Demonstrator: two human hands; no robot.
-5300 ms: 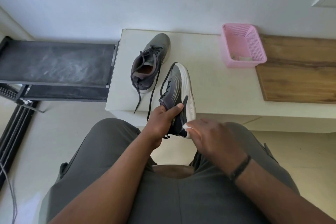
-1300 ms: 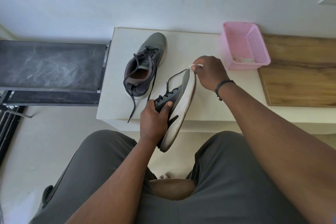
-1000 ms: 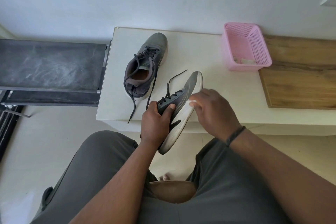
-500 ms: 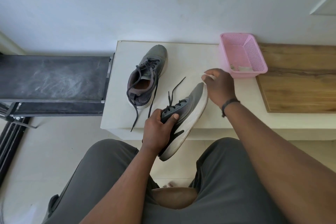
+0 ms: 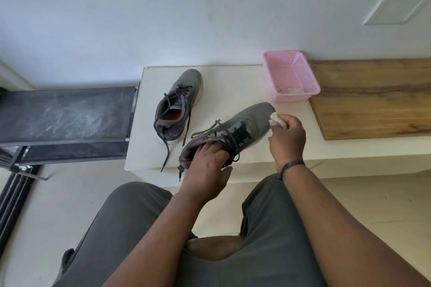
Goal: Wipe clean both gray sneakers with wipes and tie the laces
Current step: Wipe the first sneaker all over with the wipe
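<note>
The left hand (image 5: 207, 170) is gripping the collar of the near sneaker (image 5: 235, 133), fingers tucked into its opening, toe pointing toward the pink basket (image 5: 291, 77). The right hand (image 5: 285, 138) is pinching a white wipe (image 5: 277, 120) against the toe's side. The second sneaker (image 5: 178, 107) is sitting upright on the white table (image 5: 233, 81), laces (image 5: 166, 154) trailing loose.

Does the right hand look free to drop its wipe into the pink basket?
Probably yes: the right hand with the wipe sits just in front of the pink basket, whose top is open, with nothing between.
</note>
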